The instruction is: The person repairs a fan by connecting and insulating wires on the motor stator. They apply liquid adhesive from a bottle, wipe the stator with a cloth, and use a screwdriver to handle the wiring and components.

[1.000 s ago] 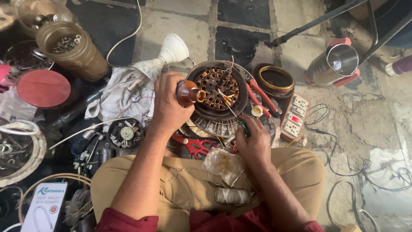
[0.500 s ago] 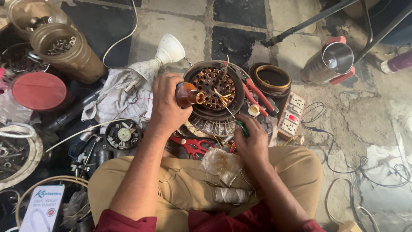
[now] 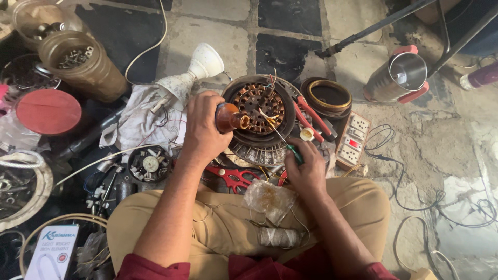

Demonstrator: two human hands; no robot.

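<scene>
A round fan motor stator (image 3: pixel 258 103) with copper windings lies on the floor in front of my crossed legs. My left hand (image 3: pixel 199 129) grips a tool with a brown wooden handle (image 3: pixel 227 117), its tip pointing at the stator's left side. My right hand (image 3: pixel 307 168) holds a thin green-handled tool (image 3: pixel 295 153), whose metal shaft reaches up onto the windings. Loose wires stick up from the stator's middle.
Red-handled pliers (image 3: pixel 311 116), a dark tape ring (image 3: pixel 328 96) and a socket board (image 3: pixel 354 138) lie to the right. A steel flask (image 3: pixel 400 78) stands beyond them. Jars of screws (image 3: pixel 78 65), a red lid (image 3: pixel 46 111), a white cloth (image 3: pixel 137 124) and a white lamp holder (image 3: pixel 203 61) are on the left.
Both hands keep their hold on their tools over the stator. The right hand has edged slightly up toward the windings.
</scene>
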